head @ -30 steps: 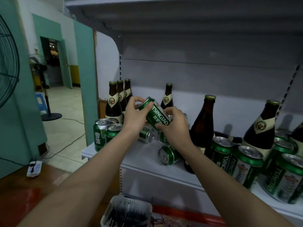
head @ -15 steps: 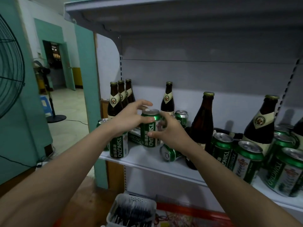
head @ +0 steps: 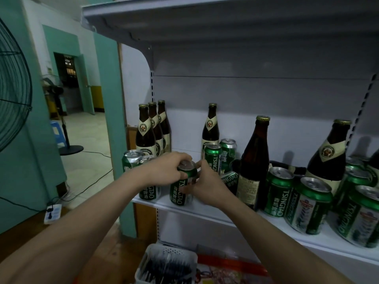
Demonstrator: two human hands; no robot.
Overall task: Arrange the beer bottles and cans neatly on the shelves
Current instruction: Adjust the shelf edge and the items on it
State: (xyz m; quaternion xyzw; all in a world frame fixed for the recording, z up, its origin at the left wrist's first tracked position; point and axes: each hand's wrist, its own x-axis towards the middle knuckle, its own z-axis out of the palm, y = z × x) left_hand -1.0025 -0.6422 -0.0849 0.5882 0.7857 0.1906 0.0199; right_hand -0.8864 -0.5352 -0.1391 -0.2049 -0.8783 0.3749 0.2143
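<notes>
The can (head: 183, 186) was tilted up in the air a second ago; now it's upright at the shelf (head: 215, 210) front, left hand (head: 167, 171) and right hand (head: 205, 184) both wrapped around it. Basically placed.

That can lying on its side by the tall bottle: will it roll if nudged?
Probably. The tipped can lies on its round side on the smooth shelf, so it would roll easily. The tall bottle beside it may stop it. It likely dents if squeezed.

Teal walls (head: 26, 160), open doorway (head: 67, 83), floor fan (head: 61, 128)
</notes>
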